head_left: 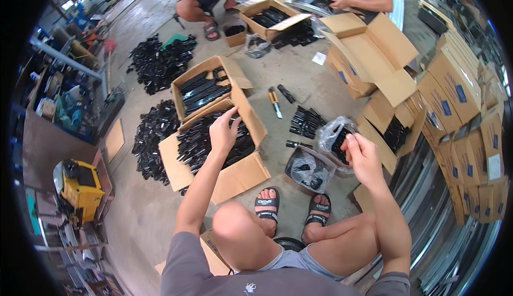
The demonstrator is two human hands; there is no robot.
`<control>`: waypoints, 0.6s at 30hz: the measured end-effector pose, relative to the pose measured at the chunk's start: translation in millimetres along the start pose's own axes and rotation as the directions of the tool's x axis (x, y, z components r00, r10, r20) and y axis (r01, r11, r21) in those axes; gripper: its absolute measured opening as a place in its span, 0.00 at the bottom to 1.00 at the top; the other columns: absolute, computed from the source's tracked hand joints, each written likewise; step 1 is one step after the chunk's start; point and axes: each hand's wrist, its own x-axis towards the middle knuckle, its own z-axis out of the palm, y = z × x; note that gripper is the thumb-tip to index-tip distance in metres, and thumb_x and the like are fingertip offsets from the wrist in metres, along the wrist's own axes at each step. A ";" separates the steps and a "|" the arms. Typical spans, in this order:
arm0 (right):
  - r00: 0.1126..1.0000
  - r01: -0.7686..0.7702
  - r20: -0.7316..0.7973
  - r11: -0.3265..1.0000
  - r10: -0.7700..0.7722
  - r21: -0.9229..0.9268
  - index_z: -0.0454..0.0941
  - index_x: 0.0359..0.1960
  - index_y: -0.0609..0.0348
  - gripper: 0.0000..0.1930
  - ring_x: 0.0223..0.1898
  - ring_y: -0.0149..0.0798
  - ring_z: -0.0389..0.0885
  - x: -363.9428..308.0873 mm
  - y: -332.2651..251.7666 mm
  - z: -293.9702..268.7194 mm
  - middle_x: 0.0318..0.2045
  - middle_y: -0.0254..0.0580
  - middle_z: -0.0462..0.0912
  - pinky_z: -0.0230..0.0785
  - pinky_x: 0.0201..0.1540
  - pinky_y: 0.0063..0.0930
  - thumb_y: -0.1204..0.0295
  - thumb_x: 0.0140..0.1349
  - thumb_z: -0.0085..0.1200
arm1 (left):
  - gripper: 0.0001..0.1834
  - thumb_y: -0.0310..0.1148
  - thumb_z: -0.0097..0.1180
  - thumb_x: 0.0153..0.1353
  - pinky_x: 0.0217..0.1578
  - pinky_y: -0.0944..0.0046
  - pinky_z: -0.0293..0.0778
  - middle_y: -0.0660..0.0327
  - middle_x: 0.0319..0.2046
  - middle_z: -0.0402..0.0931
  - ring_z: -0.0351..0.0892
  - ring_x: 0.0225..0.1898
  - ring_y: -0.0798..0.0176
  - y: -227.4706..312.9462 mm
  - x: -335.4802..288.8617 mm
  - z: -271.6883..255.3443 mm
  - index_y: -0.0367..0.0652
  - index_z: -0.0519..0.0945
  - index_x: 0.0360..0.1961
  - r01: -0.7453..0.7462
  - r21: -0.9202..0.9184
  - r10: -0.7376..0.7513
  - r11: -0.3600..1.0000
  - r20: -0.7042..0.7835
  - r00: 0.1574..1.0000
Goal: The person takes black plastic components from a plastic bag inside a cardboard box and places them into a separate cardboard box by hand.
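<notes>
My left hand is over an open cardboard box filled with long black parts. Its fingers are stretched out and apart from the thumb, and nothing shows in them. Beside the clear plastic bag on the right, my right hand is raised with thumb and fingers pinched together. Whatever it may hold is too small to make out. Dark pieces show inside the bag. Just left of it, a small carton holds crumpled clear plastic and some black pieces.
Rows of black parts and an orange-handled cutter lie on the floor ahead. Piles of black parts flank the boxes at left. Two people crouch at the far side. Opened cartons and metal profiles are at right.
</notes>
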 end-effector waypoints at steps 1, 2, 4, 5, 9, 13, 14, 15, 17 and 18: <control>1.000 -0.018 -0.011 1.000 0.018 -0.008 0.78 0.28 0.64 0.20 0.20 0.26 0.70 2.3 0.8 0.3 0.16 0.34 0.74 0.62 0.25 0.26 0.62 0.75 0.48 | 0.15 0.32 0.64 0.60 0.43 0.55 0.79 0.50 0.41 0.85 0.85 0.42 0.50 18.8 0.8 5.0 0.44 0.84 0.48 -0.023 -0.036 0.024 0.999 0.034 0.999; 1.000 -0.019 0.004 1.000 0.019 -0.017 0.78 0.28 0.64 0.19 0.20 0.26 0.71 5.3 2.3 -0.1 0.16 0.34 0.74 0.62 0.25 0.26 0.62 0.74 0.48 | 0.08 0.30 0.64 0.59 0.40 0.57 0.80 0.53 0.36 0.86 0.86 0.39 0.49 43.9 1.2 12.8 0.44 0.86 0.40 -0.156 -0.126 0.161 0.980 0.025 0.987; 0.999 -0.024 0.027 1.000 0.024 -0.010 0.79 0.30 0.63 0.17 0.20 0.26 0.72 9.5 6.8 1.0 0.16 0.35 0.76 0.64 0.25 0.27 0.62 0.73 0.51 | 0.09 0.27 0.60 0.59 0.41 0.56 0.80 0.54 0.37 0.85 0.86 0.40 0.50 80.7 -1.2 35.7 0.46 0.86 0.41 -0.346 -0.226 0.395 0.911 0.225 0.891; 0.999 -0.029 0.024 0.999 0.029 -0.015 0.79 0.30 0.63 0.17 0.20 0.26 0.72 9.5 7.0 1.2 0.16 0.35 0.76 0.64 0.25 0.27 0.62 0.73 0.51 | 0.10 0.29 0.57 0.60 0.41 0.53 0.80 0.54 0.38 0.85 0.85 0.40 0.50 93.2 -1.0 53.0 0.46 0.84 0.42 -0.444 -0.290 0.521 0.848 0.297 0.800; 0.994 -0.030 0.101 0.994 0.040 -0.104 0.81 0.32 0.63 0.16 0.20 0.28 0.74 9.7 5.5 -0.9 0.17 0.40 0.78 0.65 0.26 0.28 0.62 0.71 0.54 | 0.10 0.34 0.60 0.58 0.41 0.52 0.81 0.56 0.35 0.85 0.85 0.40 0.49 100.0 8.0 148.6 0.48 0.83 0.42 -0.595 -0.029 0.397 0.803 0.772 0.497; 0.994 -0.029 0.102 0.998 0.034 -0.051 0.82 0.33 0.63 0.14 0.19 0.25 0.70 6.0 6.9 -6.5 0.17 0.39 0.77 0.62 0.23 0.26 0.64 0.70 0.56 | 0.12 0.33 0.62 0.57 0.41 0.52 0.82 0.56 0.37 0.84 0.86 0.42 0.50 63.2 20.4 249.4 0.47 0.83 0.43 -0.572 0.107 0.206 0.814 0.866 0.455; 0.992 -0.037 0.116 0.999 0.041 -0.038 0.82 0.34 0.63 0.13 0.19 0.24 0.69 5.6 8.4 -7.8 0.17 0.38 0.76 0.61 0.23 0.26 0.64 0.70 0.56 | 0.11 0.32 0.62 0.58 0.43 0.53 0.82 0.56 0.39 0.84 0.86 0.43 0.51 49.9 15.5 270.0 0.47 0.83 0.43 -0.522 0.157 0.178 0.838 0.826 0.534; 0.991 -0.050 0.120 0.998 0.053 -0.029 0.82 0.34 0.63 0.13 0.19 0.23 0.68 4.8 8.7 -11.5 0.16 0.37 0.76 0.60 0.23 0.25 0.65 0.69 0.56 | 0.10 0.32 0.61 0.58 0.44 0.53 0.82 0.56 0.41 0.85 0.85 0.45 0.52 45.3 11.8 285.9 0.47 0.83 0.42 -0.473 0.192 0.157 0.860 0.782 0.603; 0.989 -0.083 0.117 0.996 0.087 -0.043 0.82 0.35 0.63 0.12 0.19 0.20 0.66 3.3 11.8 -20.3 0.15 0.32 0.73 0.57 0.22 0.22 0.65 0.70 0.56 | 0.12 0.31 0.61 0.59 0.47 0.54 0.80 0.57 0.46 0.81 0.81 0.52 0.53 44.9 1.7 306.7 0.46 0.82 0.45 -0.465 0.184 0.159 0.866 0.781 0.604; 0.987 -0.095 0.126 0.995 0.098 -0.033 0.82 0.35 0.64 0.12 0.19 0.19 0.65 3.6 12.1 -23.3 0.16 0.32 0.73 0.57 0.22 0.22 0.66 0.69 0.57 | 0.19 0.32 0.66 0.52 0.47 0.56 0.80 0.57 0.46 0.79 0.79 0.52 0.53 42.1 -5.1 315.2 0.44 0.80 0.46 -0.475 0.199 0.195 0.857 0.728 0.657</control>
